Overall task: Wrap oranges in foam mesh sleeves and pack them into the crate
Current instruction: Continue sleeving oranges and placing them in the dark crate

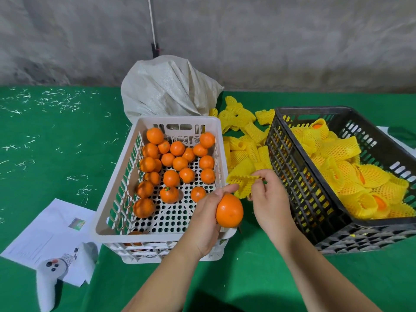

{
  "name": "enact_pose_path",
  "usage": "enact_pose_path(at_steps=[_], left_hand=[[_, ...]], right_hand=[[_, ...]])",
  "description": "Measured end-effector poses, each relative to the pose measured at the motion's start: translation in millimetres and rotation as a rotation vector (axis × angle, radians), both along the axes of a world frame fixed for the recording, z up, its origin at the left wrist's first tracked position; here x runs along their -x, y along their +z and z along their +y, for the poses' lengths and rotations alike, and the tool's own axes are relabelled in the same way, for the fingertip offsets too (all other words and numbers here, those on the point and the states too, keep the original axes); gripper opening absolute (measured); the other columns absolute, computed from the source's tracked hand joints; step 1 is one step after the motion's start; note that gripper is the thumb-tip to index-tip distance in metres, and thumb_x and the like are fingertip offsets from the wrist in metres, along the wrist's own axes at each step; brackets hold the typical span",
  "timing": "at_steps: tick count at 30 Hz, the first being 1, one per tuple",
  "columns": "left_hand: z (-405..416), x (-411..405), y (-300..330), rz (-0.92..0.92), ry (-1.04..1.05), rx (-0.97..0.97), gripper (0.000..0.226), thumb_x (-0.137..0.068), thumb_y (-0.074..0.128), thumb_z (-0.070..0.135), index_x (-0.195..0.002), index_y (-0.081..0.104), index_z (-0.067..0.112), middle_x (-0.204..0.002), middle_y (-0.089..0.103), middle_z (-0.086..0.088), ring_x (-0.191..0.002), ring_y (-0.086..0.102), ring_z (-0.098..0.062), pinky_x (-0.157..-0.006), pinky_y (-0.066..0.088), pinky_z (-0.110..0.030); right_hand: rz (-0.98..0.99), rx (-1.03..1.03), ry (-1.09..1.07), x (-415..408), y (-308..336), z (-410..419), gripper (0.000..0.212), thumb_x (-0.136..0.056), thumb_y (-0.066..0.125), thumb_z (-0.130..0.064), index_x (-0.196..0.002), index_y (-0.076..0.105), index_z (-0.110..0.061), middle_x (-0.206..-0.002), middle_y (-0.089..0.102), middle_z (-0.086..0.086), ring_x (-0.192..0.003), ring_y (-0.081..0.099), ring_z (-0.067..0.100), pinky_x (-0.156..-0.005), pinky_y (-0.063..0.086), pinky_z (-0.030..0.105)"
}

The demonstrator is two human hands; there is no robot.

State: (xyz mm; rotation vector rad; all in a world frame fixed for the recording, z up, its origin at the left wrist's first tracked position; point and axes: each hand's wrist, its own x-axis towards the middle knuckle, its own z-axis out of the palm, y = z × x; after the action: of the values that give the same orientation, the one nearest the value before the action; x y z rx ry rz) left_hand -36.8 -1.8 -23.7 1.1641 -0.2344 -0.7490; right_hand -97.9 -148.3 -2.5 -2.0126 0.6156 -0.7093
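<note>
- Orange: bare, cupped in the left hand, whose fingers curl round it just off the white crate's near right corner, at about 5 o'clock from that crate's middle.
- Foam mesh sleeve: yellow, crumpled, pinched by the right hand between thumb and fingertips; it sits just above the orange at 12 o'clock, and the left thumb tip reaches its lower edge.
- White crate: slotted plastic, holding some twenty loose unwrapped oranges, crowded towards its far and left sides; one bears a small sticker.
- Black crate: at 3 o'clock from the white one, well filled with oranges already wrapped in yellow sleeves.
- Loose sleeves: a heap of empty yellow ones lying on the green worktop in the gap between the two crates and beyond it, towards 12 o'clock.
- Woven sack: pale, bunched, standing behind the white crate at 12 o'clock.
- Printed papers: at 8 o'clock from the white crate, with a white handheld controller lying partly on them.
- Thin pale shreds are scattered over the worktop's far left.
</note>
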Motion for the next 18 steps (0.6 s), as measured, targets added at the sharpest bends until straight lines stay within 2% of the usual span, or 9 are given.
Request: enact_pose_path(at_steps=[2, 3, 5, 7, 9, 11, 14, 18], left_hand=[[-2, 0, -1, -0.035, 0.052, -0.016, 0.058, -0.086, 0.053, 0.072, -0.126, 0.074, 0.036, -0.132, 0.069, 0.007, -0.118, 0.066, -0.034, -0.087, 0.057, -0.05], [-3, 1, -1, -0.055, 0.077, -0.02, 0.056, -0.086, 0.053, 0.072, -0.126, 0.073, 0.038, -0.133, 0.068, 0.004, -0.117, 0.067, -0.034, -0.087, 0.057, -0.051], [-6, 2, 0, -0.078, 0.14, -0.025, 0.048, -0.084, 0.056, 0.073, -0.12, 0.07, 0.043, -0.128, 0.067, -0.002, -0.108, 0.07, -0.032, -0.08, 0.059, -0.045], [-10, 1, -1, -0.048, 0.196, -0.028, 0.043, -0.081, 0.059, 0.071, -0.113, 0.062, 0.042, -0.124, 0.065, -0.013, -0.099, 0.07, -0.031, -0.076, 0.059, -0.044], [-12, -1, -3, -0.006, 0.222, -0.02, 0.04, -0.081, 0.06, 0.068, -0.113, 0.054, 0.043, -0.124, 0.063, -0.02, -0.098, 0.068, -0.033, -0.079, 0.057, -0.049], [-12, -3, -4, 0.019, 0.221, 0.022, 0.036, -0.086, 0.06, 0.06, -0.12, 0.054, 0.048, -0.124, 0.067, -0.017, -0.101, 0.071, -0.032, -0.082, 0.059, -0.049], [-13, -4, -4, -0.057, 0.179, 0.047, 0.032, -0.097, 0.051, 0.045, -0.127, 0.064, 0.041, -0.123, 0.073, -0.01, -0.109, 0.073, -0.028, -0.087, 0.062, -0.041], [-15, -2, -5, -0.089, 0.25, 0.02, 0.027, -0.101, 0.047, 0.038, -0.115, 0.069, 0.032, -0.107, 0.077, -0.006, -0.096, 0.074, -0.019, -0.073, 0.061, -0.029]], right_hand=[[-0.031, -0.021, -0.02, 2, 1, 2, 0.02, -0.103, 0.044, -0.016, -0.106, 0.055, -0.033, -0.075, 0.06, -0.002, -0.065, 0.059, 0.021, -0.063, 0.053, 0.049], [-0.045, -0.003, -0.015, 3, 1, 3, 0.021, -0.102, 0.046, -0.015, -0.106, 0.055, -0.033, -0.07, 0.058, -0.005, -0.058, 0.054, 0.017, -0.057, 0.051, 0.046], [-0.064, 0.02, 0.021, 5, 1, 10, 0.026, -0.101, 0.051, -0.011, -0.108, 0.057, -0.035, -0.069, 0.057, -0.014, -0.055, 0.05, 0.007, -0.053, 0.044, 0.036], [-0.076, 0.068, 0.054, 7, 0, 18, 0.031, -0.099, 0.054, -0.005, -0.113, 0.062, -0.031, -0.083, 0.061, -0.02, -0.068, 0.058, 0.003, -0.06, 0.047, 0.024], [-0.079, 0.208, 0.066, 10, -2, 25, 0.031, -0.094, 0.056, 0.003, -0.111, 0.068, -0.02, -0.097, 0.061, -0.013, -0.084, 0.059, 0.001, -0.068, 0.045, 0.014], [-0.091, 0.242, 0.075, 12, -3, 28, 0.026, -0.092, 0.057, 0.008, -0.103, 0.069, -0.012, -0.099, 0.06, -0.006, -0.091, 0.058, 0.001, -0.071, 0.044, 0.012], [-0.132, 0.208, 0.058, 12, -3, 29, 0.019, -0.094, 0.052, 0.004, -0.096, 0.065, -0.009, -0.095, 0.058, -0.003, -0.089, 0.056, 0.002, -0.071, 0.041, 0.011], [-0.161, 0.221, 0.069, 12, -3, 33, 0.018, -0.091, 0.044, -0.008, -0.094, 0.061, -0.01, -0.1, 0.054, -0.003, -0.092, 0.054, 0.004, -0.076, 0.041, 0.012]])
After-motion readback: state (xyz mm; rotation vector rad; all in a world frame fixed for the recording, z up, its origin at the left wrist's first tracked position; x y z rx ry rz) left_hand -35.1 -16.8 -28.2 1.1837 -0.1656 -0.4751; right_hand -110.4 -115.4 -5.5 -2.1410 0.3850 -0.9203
